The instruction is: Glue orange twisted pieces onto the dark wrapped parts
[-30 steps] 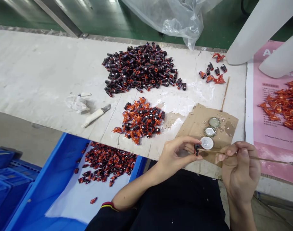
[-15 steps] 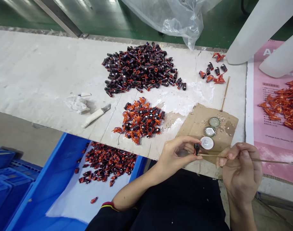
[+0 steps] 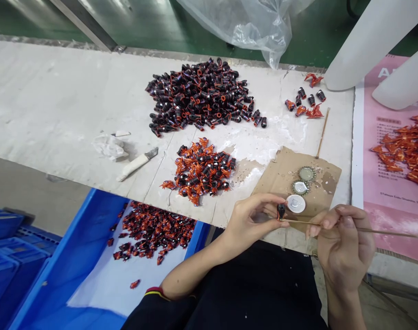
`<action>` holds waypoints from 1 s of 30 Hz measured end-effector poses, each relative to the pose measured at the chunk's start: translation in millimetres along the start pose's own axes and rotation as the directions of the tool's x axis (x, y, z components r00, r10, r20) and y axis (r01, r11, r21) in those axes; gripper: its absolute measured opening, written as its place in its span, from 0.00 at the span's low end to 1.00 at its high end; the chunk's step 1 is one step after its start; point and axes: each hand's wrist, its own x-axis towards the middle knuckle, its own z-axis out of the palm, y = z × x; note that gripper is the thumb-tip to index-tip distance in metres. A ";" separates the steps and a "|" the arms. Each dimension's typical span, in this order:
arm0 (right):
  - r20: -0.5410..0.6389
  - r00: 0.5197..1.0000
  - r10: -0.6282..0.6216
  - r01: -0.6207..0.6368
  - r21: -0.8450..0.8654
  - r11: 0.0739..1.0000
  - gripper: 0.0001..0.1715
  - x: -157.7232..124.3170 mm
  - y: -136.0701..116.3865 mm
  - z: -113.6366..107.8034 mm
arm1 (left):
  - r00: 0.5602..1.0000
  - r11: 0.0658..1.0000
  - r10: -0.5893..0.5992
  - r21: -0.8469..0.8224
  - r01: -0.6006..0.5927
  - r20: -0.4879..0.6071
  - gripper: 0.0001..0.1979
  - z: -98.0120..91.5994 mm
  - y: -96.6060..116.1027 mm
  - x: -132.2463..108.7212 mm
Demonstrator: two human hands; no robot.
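My left hand point(image 3: 252, 222) pinches a small black cylindrical piece point(image 3: 281, 211) between thumb and fingertips. My right hand point(image 3: 342, 243) grips a thin bamboo stick point(image 3: 363, 228), whose tip touches or nearly touches that piece. Just beyond them, a piece of brown cardboard point(image 3: 300, 176) holds a white round lid point(image 3: 295, 203) and several metal bottle caps, such as one point(image 3: 300, 187) with a crimped rim. Black cylinders with orange-red foil lie heaped on the white board point(image 3: 57, 101), both as a dark pile point(image 3: 198, 94) and as a foil-rich pile point(image 3: 202, 172).
A blue crate point(image 3: 92, 243) below the board's near edge holds more foil-wrapped pieces. A utility knife point(image 3: 136, 165) and crumpled white cloth point(image 3: 109, 147) lie on the board. Orange foil scraps lie on a pink printed sheet point(image 3: 394, 201) at right, beside white tubes.
The stick has shifted slightly, its tip still at the black piece. Both hands stay in nearly the same place, and the view has moved slightly.
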 end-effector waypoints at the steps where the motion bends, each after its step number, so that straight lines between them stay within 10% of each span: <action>1: 0.002 1.000 -0.001 0.001 0.004 1.000 0.05 0.2 -0.1 -0.3 | 1.000 1.000 0.000 0.000 0.000 0.003 0.16 -0.2 -0.1 -0.3; 11: -0.009 1.000 -0.023 0.023 0.052 0.998 0.08 1.3 -0.3 0.1 | 0.999 0.999 0.035 0.038 -0.035 0.009 0.15 -1.1 -1.1 -1.9; 16: 0.018 0.946 -0.322 0.323 -0.083 0.943 0.09 3.1 -0.9 -3.1 | 0.998 0.994 0.063 0.094 -0.062 -0.006 0.14 -2.3 -2.8 -1.3; 20: 0.135 0.779 -0.612 0.584 -0.513 0.629 0.20 16.8 -15.2 -41.2 | 0.995 0.987 0.097 0.127 -0.096 -0.007 0.14 -2.1 -4.0 0.9; 24: 0.356 0.648 -0.674 0.446 -0.894 -0.044 0.22 53.2 -43.0 -111.0 | 0.993 0.987 0.118 0.106 -0.118 -0.002 0.14 -1.3 -1.4 2.0; 27: 0.373 0.769 -0.519 0.286 -0.927 -0.243 0.15 86.5 -56.3 -150.3 | 0.995 0.990 0.104 0.097 -0.103 -0.007 0.15 -1.2 0.5 1.3; 30: 0.366 0.838 -0.404 0.289 -0.927 -0.241 0.15 109.5 -55.3 -161.9 | 0.996 0.991 0.080 0.107 -0.077 -0.023 0.14 -0.6 1.8 0.8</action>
